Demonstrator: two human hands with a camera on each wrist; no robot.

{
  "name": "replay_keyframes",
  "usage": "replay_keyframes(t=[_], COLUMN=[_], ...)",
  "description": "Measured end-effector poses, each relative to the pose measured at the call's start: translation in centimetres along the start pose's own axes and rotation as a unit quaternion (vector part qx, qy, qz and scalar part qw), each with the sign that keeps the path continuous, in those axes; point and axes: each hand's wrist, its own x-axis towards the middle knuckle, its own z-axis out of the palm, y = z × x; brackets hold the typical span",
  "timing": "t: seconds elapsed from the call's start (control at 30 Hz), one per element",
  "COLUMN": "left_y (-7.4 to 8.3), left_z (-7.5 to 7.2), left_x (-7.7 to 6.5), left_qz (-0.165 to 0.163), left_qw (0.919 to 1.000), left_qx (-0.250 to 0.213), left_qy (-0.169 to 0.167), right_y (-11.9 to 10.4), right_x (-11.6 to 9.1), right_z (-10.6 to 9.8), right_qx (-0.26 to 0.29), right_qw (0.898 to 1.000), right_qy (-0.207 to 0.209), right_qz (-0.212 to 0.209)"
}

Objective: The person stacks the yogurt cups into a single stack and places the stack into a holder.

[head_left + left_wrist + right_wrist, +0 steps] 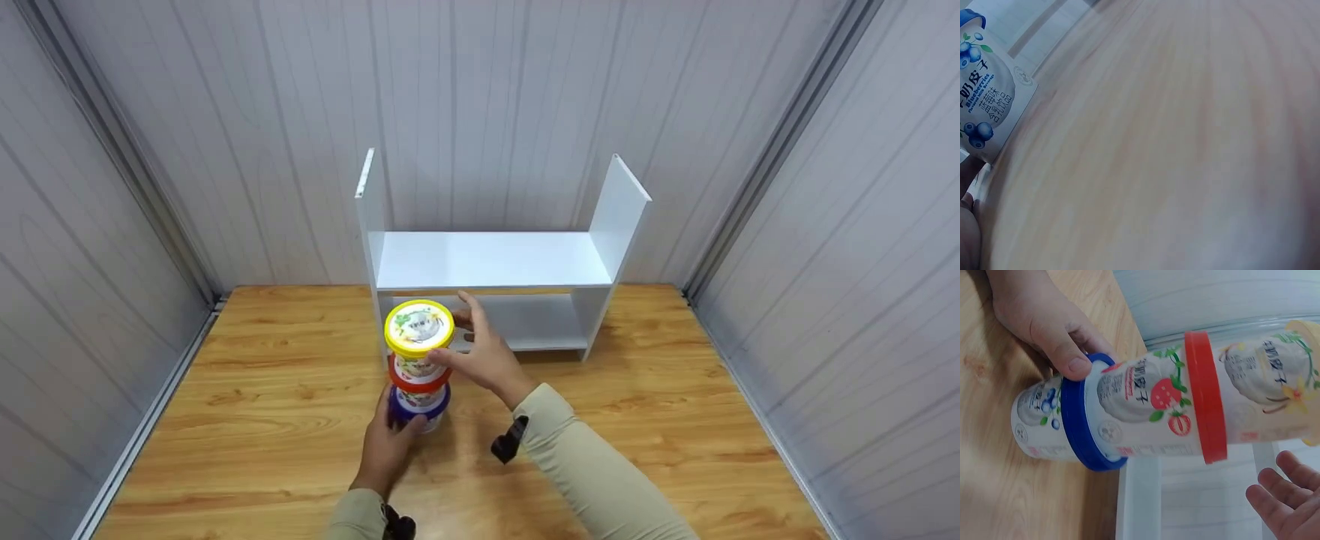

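Yellow-lidded cup (418, 328) tops the upright stack (1145, 396); right hand (487, 358) is beside it, rightward, fingers spread. Left hand (385, 448) grips the bottom blue-lidded cup (1037, 417).

Blue-lid cup (994, 93): bore "奶皮子", "Blueberries", "蓝莓味", "含乳饮品".
Red-lid cup (1145, 408): bore "奶皮子"; red Eng. txt was blurred.
Yellow-lid cup (1264, 385): bore "奶皮子"; txt on lid (419, 328) was illeg.

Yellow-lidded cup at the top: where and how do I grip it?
The yellow-lidded cup is probably best gripped around its side wall, below the lid, from the right: the wall is round, it sits lid-up on the red-lidded cup, and the right hand is on that side.
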Motion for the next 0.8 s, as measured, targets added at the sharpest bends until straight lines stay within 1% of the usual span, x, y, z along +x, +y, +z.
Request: replay_keyframes(t=[0.13,0.23,0.4,0.63,0.7,0.8], left_y=[0.3,0.5,0.5,0.4,0.5,0.6], left_z=[0.0,0.0,0.0,0.0,0.0,-0.1], left_x=[0.2,0.2,0.1,0.1,0.1,0.0], left_qz=[-0.03,-0.041,-0.036,-0.044,-0.048,-0.045], left_qw=[0.9994,0.999,0.9993,0.999,0.9988,0.9989], left_qx=[0.014,0.016,0.012,0.009,0.01,0.014], left_qy=[-0.003,-0.003,-0.004,-0.005,-0.004,-0.003], right_y=[0.2,0.4,0.9,1.8,2.0,2.3], right_x=[-0.2,-0.3,-0.6,-1.0,-1.1,-1.3], right_z=[-1.3,-2.3,-4.0,-6.2,-6.7,-7.6], right_qx=[0.001,-0.005,-0.014,-0.028,-0.029,-0.017], right_qw=[1.0,1.0,0.999,0.997,0.996,0.996], right_qy=[0.01,0.018,0.042,0.074,0.079,0.084], right_qz=[-0.001,0.004,0.011,0.015,0.016,0.017])
